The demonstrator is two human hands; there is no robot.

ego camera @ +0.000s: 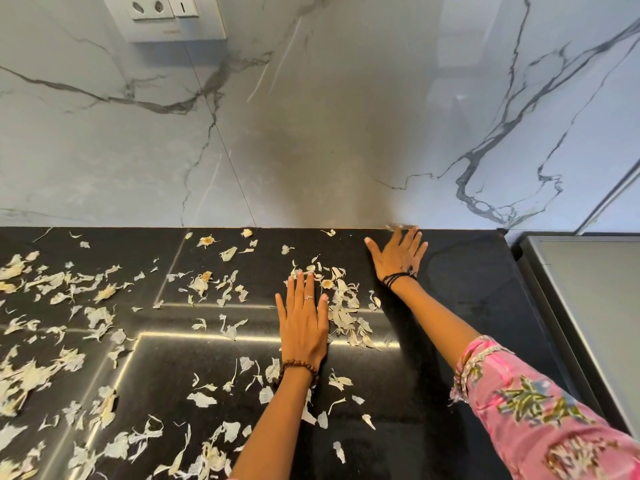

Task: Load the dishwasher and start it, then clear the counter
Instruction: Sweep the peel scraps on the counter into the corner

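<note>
Head view looks down on a marble-patterned wall point(311, 116) rising from the far edge of a black table point(467, 289), with a grey steel surface point(588, 306) butting against the table's right edge and a white socket plate point(166, 15) high on the wall above the far left. Pale, papery garlic peels point(343, 313) lie scattered over the table, thick along the left edge and the near left corner, with a denser drift in the middle; the strip toward the right edge looks nearly bare of them. The step in hand seems to be clearing the table by sweeping the peels together, and it would go best with both palms kept flat and low so the light scraps slide instead of lifting, drawing from the far edge toward one heap rather than pushing them wider. The left hand point(304, 323) lies flat on the table at its middle, fingers straight and close together, its right side touching the dense drift; it grips nothing. The right hand point(398, 254) reaches to the far edge where table meets wall, fingers spread wide and flat on the surface, holding nothing, with a few peels just beside its fingertips.
</note>
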